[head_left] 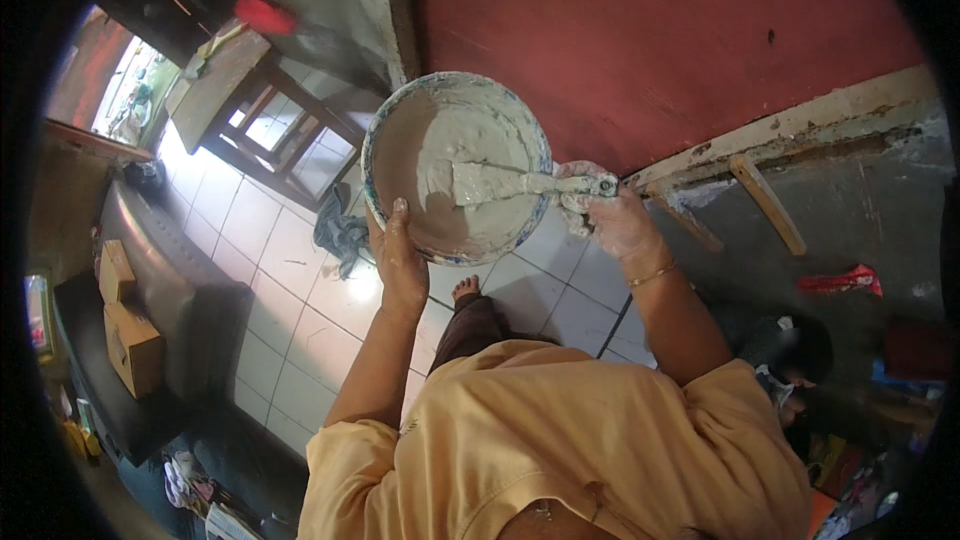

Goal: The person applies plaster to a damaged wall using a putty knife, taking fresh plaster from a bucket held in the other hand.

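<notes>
A round bowl [372, 145] smeared along its rim holds wet, pale grey-white paste. My left hand [398, 262] grips its near left side, thumb over the rim and the fingers hidden underneath. In my right hand [622, 220] is a putty knife [490, 183], its handle pointing right and its broad blade over the paste inside the bowl. Paste coats the blade, much of the handle and my right fingers. Whether the blade touches the paste's surface, I cannot tell.
Ahead rises a red wall panel [640, 40] with a pale lower edge. A wooden stool [225, 80] stands far left, near a grey cloth [343, 230] on the tiled floor [290, 290]. Cardboard boxes [133, 345] lie on a dark sofa [180, 270]. Another person [785, 350] is at lower right.
</notes>
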The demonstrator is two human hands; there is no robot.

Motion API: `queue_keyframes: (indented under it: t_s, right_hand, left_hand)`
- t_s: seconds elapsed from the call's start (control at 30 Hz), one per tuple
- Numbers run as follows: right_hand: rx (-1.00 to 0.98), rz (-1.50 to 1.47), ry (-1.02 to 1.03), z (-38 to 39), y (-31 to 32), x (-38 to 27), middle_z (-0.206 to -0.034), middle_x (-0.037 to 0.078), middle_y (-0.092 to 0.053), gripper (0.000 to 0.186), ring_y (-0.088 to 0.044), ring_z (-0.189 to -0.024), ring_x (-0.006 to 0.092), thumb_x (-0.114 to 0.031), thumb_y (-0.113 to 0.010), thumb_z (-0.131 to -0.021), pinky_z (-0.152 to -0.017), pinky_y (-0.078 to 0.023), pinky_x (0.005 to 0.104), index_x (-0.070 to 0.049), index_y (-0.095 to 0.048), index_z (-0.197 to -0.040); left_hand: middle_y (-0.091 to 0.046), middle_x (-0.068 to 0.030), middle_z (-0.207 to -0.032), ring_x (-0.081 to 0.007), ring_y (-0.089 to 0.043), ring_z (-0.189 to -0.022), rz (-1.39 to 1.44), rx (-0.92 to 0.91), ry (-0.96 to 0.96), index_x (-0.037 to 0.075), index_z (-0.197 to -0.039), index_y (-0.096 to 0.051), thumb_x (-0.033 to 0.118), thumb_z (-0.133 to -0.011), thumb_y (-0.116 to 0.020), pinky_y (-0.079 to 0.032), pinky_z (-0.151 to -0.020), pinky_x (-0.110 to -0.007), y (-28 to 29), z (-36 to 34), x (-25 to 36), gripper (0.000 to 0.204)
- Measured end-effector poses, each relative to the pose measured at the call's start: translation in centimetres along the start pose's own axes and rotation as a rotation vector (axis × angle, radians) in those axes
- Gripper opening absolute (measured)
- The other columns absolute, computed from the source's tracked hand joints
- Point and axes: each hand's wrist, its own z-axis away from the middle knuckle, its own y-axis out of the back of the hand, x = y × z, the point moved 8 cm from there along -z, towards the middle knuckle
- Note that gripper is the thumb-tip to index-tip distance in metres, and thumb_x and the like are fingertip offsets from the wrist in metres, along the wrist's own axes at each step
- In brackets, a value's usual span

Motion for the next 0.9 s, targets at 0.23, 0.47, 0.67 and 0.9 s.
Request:
queue_keyframes:
  t_s: [0.23, 0.47, 0.67, 0.9]
  right_hand:
    - [0.111, 0.035, 0.001, -0.2, 1.0, -0.1, -0.103, 0.008, -0.063, 0.037, -0.057, -0.076, 0.0103, -0.004, -0.064, -0.083, -0.057, -0.045, 0.0238, 0.0, -0.057, -0.119]
    - [-0.033, 0.198, -0.096, 0.1, 1.4, -1.0, -0.092, 0.008, -0.066, 0.03, -0.056, -0.067, 0.0087, -0.006, -0.064, -0.085, -0.051, -0.042, 0.0204, 0.001, -0.062, -0.114]
    - [-0.117, 0.307, -0.036, 4.8, 6.4, -3.8, -0.084, 0.009, -0.066, 0.039, -0.059, -0.061, 0.0102, -0.006, -0.067, -0.079, -0.053, -0.046, 0.0227, 0.003, -0.062, -0.117]
    - [-0.344, 0.998, -0.104, 13.1, 10.6, -7.4, -0.096, 0.009, -0.067, 0.039, -0.065, -0.084, 0.0199, -0.003, -0.069, -0.073, -0.075, -0.051, 0.0315, 0.001, -0.063, -0.11]
  left_hand:
    - [-0.043, -0.0219, -0.135, -0.0314, -0.043, -0.125, -0.592, -0.144, -0.427, -0.009, -0.13, -0.043, 0.019, -0.098, -0.041, -0.034, -0.106, -0.041, -0.5, 0.6, -1.7, 0.043]
    - [-0.044, -0.0234, -0.135, -0.037, -0.045, -0.124, -0.669, -0.138, -0.444, -0.003, -0.134, -0.04, 0.015, -0.096, -0.044, -0.035, -0.105, -0.045, -1.7, 4.2, -5.1, 0.042]
    - [-0.047, -0.0217, -0.133, -0.0356, -0.049, -0.12, -0.601, -0.024, -0.424, -0.003, -0.131, -0.042, 0.014, -0.095, -0.047, -0.039, -0.102, -0.045, -5.2, 10.0, -7.7, 0.04]
    - [-0.044, -0.0161, -0.136, -0.0288, -0.048, -0.121, 0.24, 0.223, 0.31, 0.001, -0.138, -0.038, 0.029, -0.093, -0.051, -0.039, -0.102, -0.043, -11.1, 15.8, -14.1, 0.054]
